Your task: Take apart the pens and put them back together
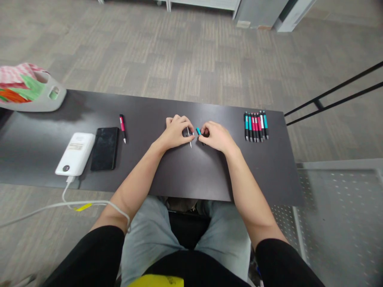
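Near the middle of the table, my left hand [176, 132] is closed in a pinch around a thin, pale pen refill [189, 139], whose tip points toward me. A small light part shows by its fingertips; I cannot make out what it is. Just to the right, my right hand [219, 135] pinches a teal pen barrel [198, 131], partly hidden by the fingers. A dark piece shows below that thumb. Between the two hands is a narrow gap, and both rest low over the tabletop.
On the dark table [191, 175], a row of teal, red and white pens [256, 126] lies at right. One red pen [122, 128] lies left, near a black phone [104, 149] and a white power bank [76, 154] with a cable [89, 203]. A white basket [55, 93] stands far left.
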{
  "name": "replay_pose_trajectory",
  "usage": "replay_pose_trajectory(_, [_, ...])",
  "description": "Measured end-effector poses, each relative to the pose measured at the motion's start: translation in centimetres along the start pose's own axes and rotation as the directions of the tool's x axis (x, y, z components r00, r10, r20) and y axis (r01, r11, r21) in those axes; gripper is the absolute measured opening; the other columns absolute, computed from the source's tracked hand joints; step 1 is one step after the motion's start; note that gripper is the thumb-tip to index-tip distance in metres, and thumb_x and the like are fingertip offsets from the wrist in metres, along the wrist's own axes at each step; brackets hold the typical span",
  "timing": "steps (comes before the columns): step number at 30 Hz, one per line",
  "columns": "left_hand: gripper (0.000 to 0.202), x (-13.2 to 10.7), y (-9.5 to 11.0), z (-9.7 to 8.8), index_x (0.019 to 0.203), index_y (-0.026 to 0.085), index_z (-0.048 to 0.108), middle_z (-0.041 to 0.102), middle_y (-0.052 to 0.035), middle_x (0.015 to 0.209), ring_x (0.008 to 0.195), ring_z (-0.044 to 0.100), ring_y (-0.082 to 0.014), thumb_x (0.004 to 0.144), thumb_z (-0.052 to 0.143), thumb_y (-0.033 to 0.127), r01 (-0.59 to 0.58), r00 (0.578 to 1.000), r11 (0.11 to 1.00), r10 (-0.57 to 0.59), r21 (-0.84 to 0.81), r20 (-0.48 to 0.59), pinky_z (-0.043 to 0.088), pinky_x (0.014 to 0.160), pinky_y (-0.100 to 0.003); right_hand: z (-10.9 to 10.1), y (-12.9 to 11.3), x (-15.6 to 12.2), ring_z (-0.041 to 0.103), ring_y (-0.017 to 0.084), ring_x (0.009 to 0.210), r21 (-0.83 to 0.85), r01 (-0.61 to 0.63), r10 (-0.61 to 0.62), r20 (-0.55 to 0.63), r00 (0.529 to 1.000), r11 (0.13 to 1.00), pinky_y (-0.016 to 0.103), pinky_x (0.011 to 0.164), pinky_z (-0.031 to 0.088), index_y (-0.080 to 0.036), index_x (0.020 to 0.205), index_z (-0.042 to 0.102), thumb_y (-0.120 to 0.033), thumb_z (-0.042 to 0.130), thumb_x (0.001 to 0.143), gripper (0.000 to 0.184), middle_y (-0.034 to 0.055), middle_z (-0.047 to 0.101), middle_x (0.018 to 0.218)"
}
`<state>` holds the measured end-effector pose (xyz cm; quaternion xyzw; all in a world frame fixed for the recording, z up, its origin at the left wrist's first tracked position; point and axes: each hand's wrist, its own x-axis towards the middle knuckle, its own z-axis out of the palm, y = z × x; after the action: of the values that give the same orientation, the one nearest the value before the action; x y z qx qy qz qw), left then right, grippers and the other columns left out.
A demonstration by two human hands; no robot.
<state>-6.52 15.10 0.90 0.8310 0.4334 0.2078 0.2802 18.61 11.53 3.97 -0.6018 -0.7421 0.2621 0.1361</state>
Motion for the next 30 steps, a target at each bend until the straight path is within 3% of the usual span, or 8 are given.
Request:
replay_pose_trajectory(3, [0.013, 0.1, -0.3, 0.3, 0.104, 0.030, 0.086, 0.092, -0.0072, 0.124, 0.127, 0.068, -0.0377, 0.097, 0.096, 0.027, -0.029, 0.999, 0.998, 0.027, -0.061, -0.042, 0.037, 0.124, -0.062, -0.3, -0.4, -0.3, 0.080, 0.037, 0.105, -0.029, -0.077, 0.077, -0.007, 0.997, 0.997, 0.045, 0.090, 0.059, -0.029, 0.095, 0.072, -0.026, 0.087, 0.096, 0.016, 0.0123, 0.086, 0.112])
replay_pose_trajectory(6, [0.010, 0.4, -0.7, 0.6, 0.101, 0.031, 0.087, 0.090, -0.0034, 0.103, 0.108, 0.072, -0.0326, 0.097, 0.097, 0.032, -0.015, 0.993, 0.988, -0.004, -0.157, -0.121, 0.041, 0.125, -0.060, -0.3, -0.4, -0.3, 0.081, 0.039, 0.105, -0.039, -0.099, 0.098, -0.032, 0.995, 0.994, 0.047, 0.089, 0.060, -0.029, 0.093, 0.074, -0.027, 0.089, 0.094, 0.015, 0.0130, 0.087, 0.111])
replay_pose_trajectory(9, [0.021, 0.8, -0.9, 0.7, 0.101, 0.031, 0.091, 0.089, -0.0029, 0.099, 0.093, 0.072, -0.0279, 0.100, 0.099, 0.050, -0.043, 0.968, 0.935, -0.047, -0.351, -0.245, 0.052, 0.115, -0.054, 0.1, 0.5, 0.1, 0.080, 0.037, 0.099, 0.037, -0.052, 0.055, -0.063, 0.997, 0.998, 0.048, 0.089, 0.061, -0.029, 0.090, 0.073, -0.026, 0.091, 0.089, 0.019, 0.0109, 0.087, 0.105])
replay_pose_trajectory(13, [0.053, 1.5, -0.8, 0.4, 0.099, 0.029, 0.092, 0.091, -0.0061, 0.102, 0.089, 0.074, -0.0254, 0.095, 0.102, 0.081, -0.091, 0.907, 0.800, -0.179, -0.592, -0.382, 0.060, 0.095, -0.045, 0.7, 1.7, 0.6, 0.070, 0.029, 0.081, 0.280, 0.018, 0.026, -0.150, 0.988, 0.960, 0.045, 0.084, 0.060, -0.030, 0.092, 0.075, -0.027, 0.092, 0.086, 0.019, 0.0039, 0.081, 0.089])
replay_pose_trajectory(18, [0.072, 1.7, -0.5, 0.3, 0.097, 0.027, 0.090, 0.092, -0.0075, 0.100, 0.096, 0.084, -0.0265, 0.078, 0.111, 0.093, -0.074, 0.883, 0.690, -0.290, -0.720, -0.370, 0.065, 0.095, -0.042, 1.7, 1.3, 0.8, 0.056, 0.022, 0.067, 0.509, 0.082, 0.008, -0.172, 0.985, 0.857, 0.040, 0.073, 0.051, -0.031, 0.097, 0.075, -0.039, 0.097, 0.085, 0.026, -0.0058, 0.060, 0.068])
replay_pose_trajectory(27, [0.059, 1.4, -0.7, 0.6, 0.096, 0.028, 0.095, 0.092, -0.0059, 0.098, 0.086, 0.078, -0.0243, 0.084, 0.113, 0.083, -0.108, 0.920, 0.767, -0.165, -0.633, -0.356, 0.065, 0.094, -0.044, 3.1, 1.1, 1.3, 0.048, 0.020, 0.066, 0.596, 0.162, -0.011, -0.249, 0.969, 0.787, 0.039, 0.074, 0.047, -0.032, 0.099, 0.073, -0.052, 0.102, 0.087, 0.037, -0.0080, 0.052, 0.067])
replay_pose_trajectory(30, [0.060, 1.4, -0.9, 0.5, 0.105, 0.029, 0.096, 0.093, -0.0073, 0.107, 0.087, 0.076, -0.0239, 0.083, 0.114, 0.082, -0.132, 0.939, 0.765, -0.109, -0.631, -0.327, 0.065, 0.092, -0.044, 3.6, 1.4, 1.7, 0.047, 0.020, 0.067, 0.606, 0.205, -0.030, -0.285, 0.958, 0.769, 0.039, 0.074, 0.048, -0.032, 0.101, 0.074, -0.054, 0.100, 0.089, 0.036, -0.0078, 0.052, 0.068])
